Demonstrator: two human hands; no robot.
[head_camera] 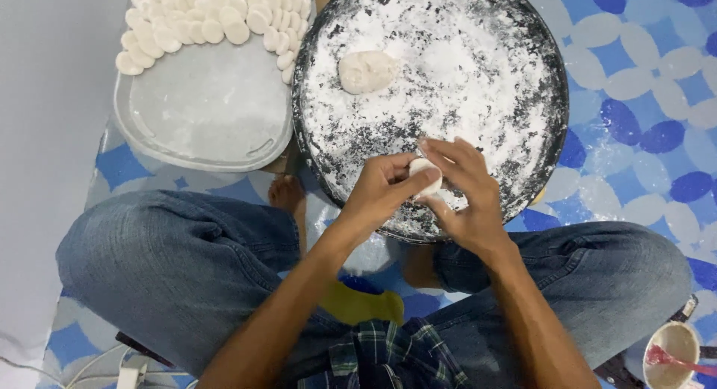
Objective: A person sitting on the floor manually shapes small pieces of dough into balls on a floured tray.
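Both of my hands meet over the near edge of a large round dark pan (523, 75) dusted with white flour. My left hand (381, 191) and my right hand (467, 191) together pinch a small white piece of dough (427, 174) between thumbs and fingers. A bigger lump of dough (366, 70) lies on the flour farther back in the pan. To the left, a pale rectangular tray (202, 112) carries several small round dough discs (209, 19) laid in overlapping rows along its far end.
I sit cross-legged in blue jeans on a mat (642, 97) with a blue and white pattern. A small cup with a pink utensil (672, 355) stands by my right knee. White cables (112, 366) lie at bottom left. A grey floor (45, 135) lies left.
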